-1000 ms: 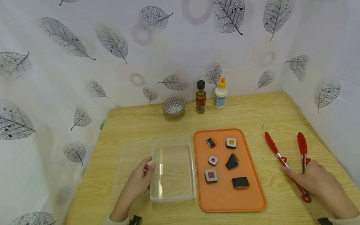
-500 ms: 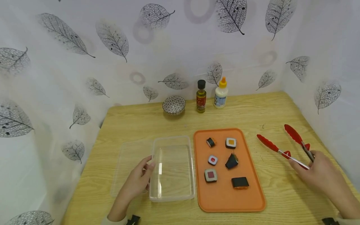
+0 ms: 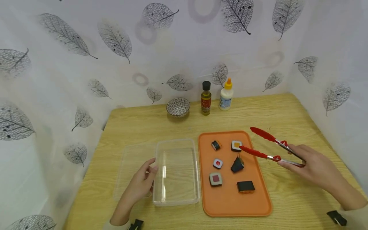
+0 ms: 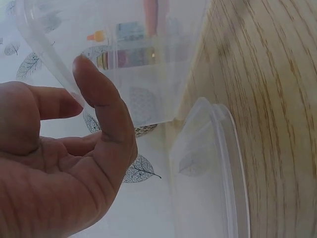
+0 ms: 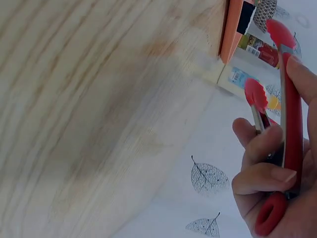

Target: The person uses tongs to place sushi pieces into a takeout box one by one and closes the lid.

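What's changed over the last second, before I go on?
The right hand took hold of the red tongs, lifted them off the table and swung them left; their open tips now reach over the orange tray, by the yellow-centred sushi piece. The left hand stayed on the clear container; the sushi pieces did not move.

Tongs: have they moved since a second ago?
Yes. The right hand has lifted the red tongs leftward; their tips now reach over the orange tray, near the yellow-centred sushi piece.
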A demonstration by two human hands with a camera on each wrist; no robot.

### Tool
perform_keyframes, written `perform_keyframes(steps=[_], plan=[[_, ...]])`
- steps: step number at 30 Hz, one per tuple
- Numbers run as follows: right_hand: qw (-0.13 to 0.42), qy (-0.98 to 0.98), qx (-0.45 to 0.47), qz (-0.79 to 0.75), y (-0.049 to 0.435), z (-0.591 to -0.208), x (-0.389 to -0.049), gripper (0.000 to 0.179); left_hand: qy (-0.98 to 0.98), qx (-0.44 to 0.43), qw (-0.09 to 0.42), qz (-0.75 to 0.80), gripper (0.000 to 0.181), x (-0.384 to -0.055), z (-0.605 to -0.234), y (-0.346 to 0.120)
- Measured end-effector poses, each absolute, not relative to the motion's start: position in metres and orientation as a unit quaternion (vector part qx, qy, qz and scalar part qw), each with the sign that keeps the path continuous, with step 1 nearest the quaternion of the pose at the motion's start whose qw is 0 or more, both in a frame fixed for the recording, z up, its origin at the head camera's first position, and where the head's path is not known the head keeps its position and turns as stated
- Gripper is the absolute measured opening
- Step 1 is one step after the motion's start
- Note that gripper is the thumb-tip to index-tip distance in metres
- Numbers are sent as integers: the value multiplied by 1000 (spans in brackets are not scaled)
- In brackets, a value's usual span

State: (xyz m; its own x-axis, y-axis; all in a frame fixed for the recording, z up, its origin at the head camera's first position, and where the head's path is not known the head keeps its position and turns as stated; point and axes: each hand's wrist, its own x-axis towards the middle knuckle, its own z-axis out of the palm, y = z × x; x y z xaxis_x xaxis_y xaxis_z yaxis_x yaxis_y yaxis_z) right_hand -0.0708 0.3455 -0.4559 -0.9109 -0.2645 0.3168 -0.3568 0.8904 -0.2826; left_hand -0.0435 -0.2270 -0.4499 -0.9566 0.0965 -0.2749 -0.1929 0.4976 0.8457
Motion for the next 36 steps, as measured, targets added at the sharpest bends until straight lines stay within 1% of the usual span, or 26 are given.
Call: perform_keyframes(steps=[5, 13, 17, 20, 26, 30, 36], plan=[[153, -957, 195, 153, 339, -462, -77, 67, 853, -30, 146, 501, 54, -45, -451, -228], [127, -962, 195, 142, 332, -463, -80, 58, 850, -25, 150, 505, 53, -45, -453, -228], [116, -964, 195, 140, 332, -464, -81, 57, 850, -24, 151, 504, 53, -46, -453, -229], [118, -963, 198, 142, 332, -464, -82, 57, 851, -19, 153, 501, 53, -46, -453, -229], [130, -959, 205, 143, 330, -463, -83, 58, 853, -13, 155, 498, 53, -47, -453, -230], [155, -952, 219, 148, 327, -460, -86, 58, 853, -9, 154, 498, 53, -48, -452, -230], [170, -942, 246, 153, 312, -445, -95, 60, 855, -11, 152, 496, 54, -46, -452, -230]])
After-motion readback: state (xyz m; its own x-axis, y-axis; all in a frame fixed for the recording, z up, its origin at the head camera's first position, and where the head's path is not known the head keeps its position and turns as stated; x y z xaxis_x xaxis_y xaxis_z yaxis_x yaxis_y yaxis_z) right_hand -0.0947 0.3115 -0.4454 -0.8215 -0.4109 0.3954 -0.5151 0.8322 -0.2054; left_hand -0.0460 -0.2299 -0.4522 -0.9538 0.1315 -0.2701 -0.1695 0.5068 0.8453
